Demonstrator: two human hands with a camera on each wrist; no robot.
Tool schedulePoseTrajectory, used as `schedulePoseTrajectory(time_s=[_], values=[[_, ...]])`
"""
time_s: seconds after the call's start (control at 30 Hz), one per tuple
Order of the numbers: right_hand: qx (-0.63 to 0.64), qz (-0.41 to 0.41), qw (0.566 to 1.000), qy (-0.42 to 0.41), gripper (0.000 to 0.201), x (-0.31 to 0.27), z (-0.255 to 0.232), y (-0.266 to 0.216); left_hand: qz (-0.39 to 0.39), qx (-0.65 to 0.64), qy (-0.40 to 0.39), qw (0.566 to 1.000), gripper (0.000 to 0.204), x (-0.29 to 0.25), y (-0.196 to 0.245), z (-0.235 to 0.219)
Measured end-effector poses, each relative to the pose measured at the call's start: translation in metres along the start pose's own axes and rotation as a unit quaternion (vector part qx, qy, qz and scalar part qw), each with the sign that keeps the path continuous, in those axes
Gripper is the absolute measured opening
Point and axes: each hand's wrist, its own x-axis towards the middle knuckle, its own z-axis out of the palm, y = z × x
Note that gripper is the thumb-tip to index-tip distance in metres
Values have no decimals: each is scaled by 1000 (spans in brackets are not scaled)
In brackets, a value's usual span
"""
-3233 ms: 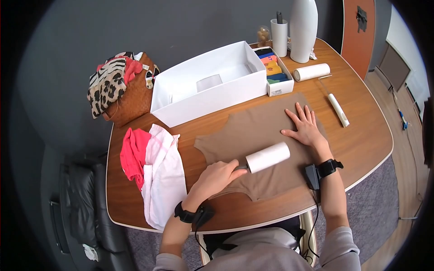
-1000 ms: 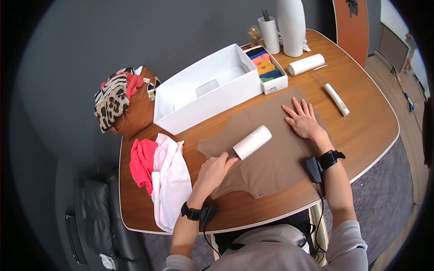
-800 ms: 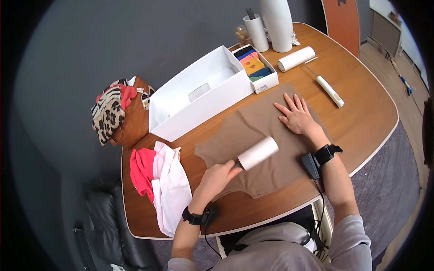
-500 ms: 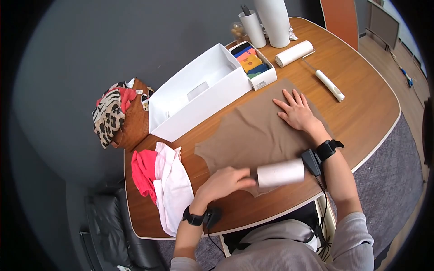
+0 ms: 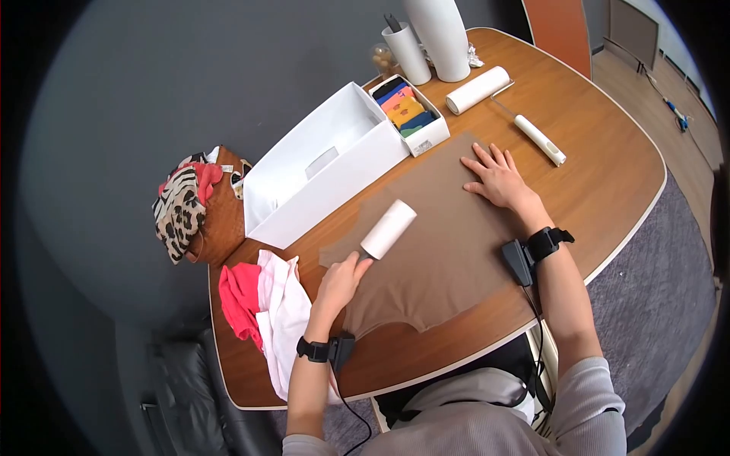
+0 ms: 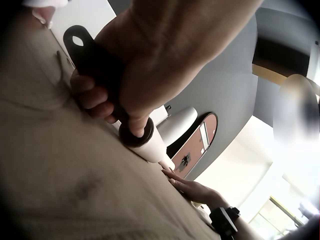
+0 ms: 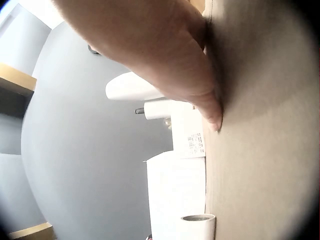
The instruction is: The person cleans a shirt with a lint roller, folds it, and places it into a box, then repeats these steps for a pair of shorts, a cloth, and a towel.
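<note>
My left hand [image 5: 338, 287] grips the dark handle of a lint roller [image 5: 389, 229], its white sheet roll angled over a brown sleeveless top [image 5: 433, 285]. In the left wrist view, fingers wrap round the black handle [image 6: 80, 47], which has a hole in its end, and the thumb reaches the roll's dark end cap. The top lies spread on the table, slightly creased near its front edge. My right hand [image 5: 498, 181] rests on its far right part with fingers spread. The right wrist view shows the thumb against the fabric and the roll's open end [image 7: 198, 218].
A large white box [image 5: 327, 186] stands behind the top, beside a small box of folded coloured cloths [image 5: 411, 114]. A second roller [image 5: 538, 140] lies at right. Pink and white clothes [image 5: 281, 311] lie left; a brown bag [image 5: 224, 213] with patterned cloth sits behind them. Vase [image 5: 439, 38] at back.
The left hand has swept the lint roller from the top's front edge back and left across it. The right hand stays on the fabric. The head view has turned somewhat.
</note>
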Motion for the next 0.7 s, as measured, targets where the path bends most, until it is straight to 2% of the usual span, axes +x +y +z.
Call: schedulePoseTrajectory(time_s=[0.07,0.23,0.33,0.47,0.53,0.63,0.7], values=[[-4,4,1000,-2,52,-1,0,-1,-20,13,10,1000,36,-2,-2,-3],[-11,2,1000,-1,46,0,1,-3,73,12,62,995,35,10,36,8],[23,-33,999,-2,44,4,2,13,79,40,-4,996,30,20,62,19],[108,-60,992,-26,46,7,-9,28,130,61,-45,989,30,18,70,27],[80,-55,995,-34,45,6,-11,26,172,52,-70,981,29,9,70,23],[34,-66,996,-51,45,6,-16,25,224,24,-174,959,30,-4,76,13],[20,-94,992,-87,47,8,-26,29,240,-13,-177,954,30,-3,77,12]])
